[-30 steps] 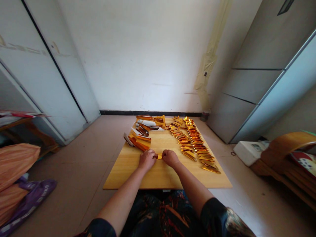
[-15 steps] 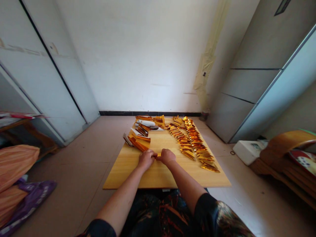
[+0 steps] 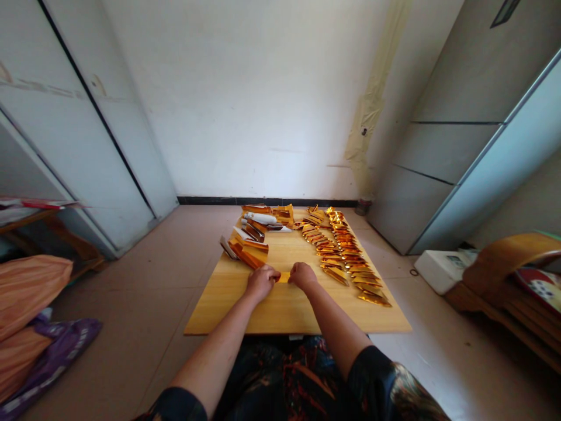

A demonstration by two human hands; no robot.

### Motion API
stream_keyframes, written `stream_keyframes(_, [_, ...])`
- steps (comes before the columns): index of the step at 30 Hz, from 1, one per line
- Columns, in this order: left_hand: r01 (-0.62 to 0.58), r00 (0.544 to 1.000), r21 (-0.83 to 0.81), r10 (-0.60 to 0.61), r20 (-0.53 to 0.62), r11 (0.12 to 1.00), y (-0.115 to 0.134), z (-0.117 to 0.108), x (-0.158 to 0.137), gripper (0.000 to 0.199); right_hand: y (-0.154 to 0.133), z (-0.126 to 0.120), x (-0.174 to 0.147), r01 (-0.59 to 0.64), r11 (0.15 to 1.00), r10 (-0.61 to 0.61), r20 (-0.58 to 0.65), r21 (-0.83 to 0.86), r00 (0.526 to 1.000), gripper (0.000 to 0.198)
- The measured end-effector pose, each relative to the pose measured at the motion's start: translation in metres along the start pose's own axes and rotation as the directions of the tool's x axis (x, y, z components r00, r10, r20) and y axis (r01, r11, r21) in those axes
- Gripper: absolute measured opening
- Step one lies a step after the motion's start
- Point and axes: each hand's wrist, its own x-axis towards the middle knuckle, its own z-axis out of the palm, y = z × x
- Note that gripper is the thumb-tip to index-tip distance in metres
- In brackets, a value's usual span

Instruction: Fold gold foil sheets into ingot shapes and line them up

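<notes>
Between my hands, just over the front half of the wooden table [image 3: 236, 313], is a small piece of gold foil paper [image 3: 284, 277]. My left hand [image 3: 262, 283] is closed on its left end, fingers pinched. At its right end my right hand [image 3: 303, 275] is closed too, thumb and fingers pressed together. Beyond my left hand lie curled sheets of gold foil paper [image 3: 250, 254], some showing white backs. Two rows of folded gold foil pieces [image 3: 326, 251] run down the table's right side, overlapping one another.
A white roll [image 3: 262, 218] lies among more foil sheets at the table's far left. Orange and purple bags [image 3: 33, 304] are on the left. To the right stand a grey refrigerator [image 3: 432, 134], a white box [image 3: 442, 269] and wooden furniture [image 3: 504, 286].
My right hand has slid a little to the right, away from my left hand. More of the gold foil paper shows between them.
</notes>
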Motion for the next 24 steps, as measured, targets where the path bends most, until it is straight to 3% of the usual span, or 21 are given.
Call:
stream_keyframes(12, [0.025, 0.999, -0.013, -0.025, 0.041, 1.000, -0.007, 0.003, 0.004, 0.037, 0.035, -0.008, 0.002, 0.022, 0.998, -0.021, -0.022, 0.051, 1.000, 0.019])
stream_keyframes(19, [0.049, 0.999, 0.005, -0.049, 0.014, 0.999, -0.002, 0.002, 0.000, 0.050, 0.047, -0.001, 0.001, 0.079, 0.994, -0.072, -0.079, 0.079, 0.994, 0.049])
stream_keyframes(24, [0.044, 0.998, 0.042, -0.042, -0.037, 0.998, 0.006, 0.000, -0.008, 0.047, 0.047, 0.003, -0.001, 0.105, 0.991, -0.097, -0.097, 0.088, 0.991, 0.039])
